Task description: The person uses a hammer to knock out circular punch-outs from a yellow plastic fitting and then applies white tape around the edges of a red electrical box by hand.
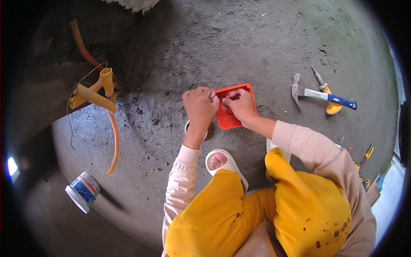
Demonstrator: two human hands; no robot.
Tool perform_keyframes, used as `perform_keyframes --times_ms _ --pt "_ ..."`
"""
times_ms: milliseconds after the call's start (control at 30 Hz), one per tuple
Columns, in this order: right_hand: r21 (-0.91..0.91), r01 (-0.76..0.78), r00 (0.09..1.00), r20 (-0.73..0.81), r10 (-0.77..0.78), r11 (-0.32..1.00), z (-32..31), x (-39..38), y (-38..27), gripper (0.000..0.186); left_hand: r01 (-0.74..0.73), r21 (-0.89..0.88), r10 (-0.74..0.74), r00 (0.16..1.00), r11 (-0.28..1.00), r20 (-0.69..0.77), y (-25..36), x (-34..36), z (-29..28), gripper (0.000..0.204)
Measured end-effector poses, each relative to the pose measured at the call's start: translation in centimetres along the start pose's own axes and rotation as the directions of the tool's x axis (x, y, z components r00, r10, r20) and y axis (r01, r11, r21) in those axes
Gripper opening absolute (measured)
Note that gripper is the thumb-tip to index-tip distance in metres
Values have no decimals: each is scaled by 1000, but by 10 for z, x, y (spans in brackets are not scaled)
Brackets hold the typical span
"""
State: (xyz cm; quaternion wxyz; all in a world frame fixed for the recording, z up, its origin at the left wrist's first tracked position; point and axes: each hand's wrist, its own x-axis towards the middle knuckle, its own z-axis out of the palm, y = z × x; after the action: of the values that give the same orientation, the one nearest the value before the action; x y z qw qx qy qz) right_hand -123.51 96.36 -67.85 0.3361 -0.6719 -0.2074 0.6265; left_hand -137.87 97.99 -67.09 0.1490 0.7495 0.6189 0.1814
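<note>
Red box (229, 121) between hands. Left hand (199, 105) curled, clasping box's left rim. Right hand (239, 105) inside box, fingers bunched narrow; cannot tell whether pinching anything. Well right of hands: hammer (317, 94), handle crossing yellow-handled pointed tool (333, 107). Well left: yellow corrugated tube (97, 99), bucket (87, 186).

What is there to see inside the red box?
Inside the red box, part of its red bottom shows, with the right hand over it. What lies beneath that hand is covered. The left hand hides part of the left edge.
</note>
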Motion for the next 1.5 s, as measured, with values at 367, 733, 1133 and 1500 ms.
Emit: perform_keyframes --times_ms 367,733,1133,1500 --pt "-546 563 805 191 -562 621 -67 -23 -39 22 174 -207 -195 977 963 -88 5 -3 -18 26" --pt "-758 453 889 347 -299 468 -88 14 -28 37 9 132 -42 967 991 251 -20 -127 -47 27" --pt "-160 779 489 760 -427 607 -34 -79 -46 40 211 -519 -199 977 829 79 38 -130 -71 21" --pt "-205 766 555 688 -467 609 -31 -84 -35 12 181 -442 -154 983 879 96 57 -135 -72 15"
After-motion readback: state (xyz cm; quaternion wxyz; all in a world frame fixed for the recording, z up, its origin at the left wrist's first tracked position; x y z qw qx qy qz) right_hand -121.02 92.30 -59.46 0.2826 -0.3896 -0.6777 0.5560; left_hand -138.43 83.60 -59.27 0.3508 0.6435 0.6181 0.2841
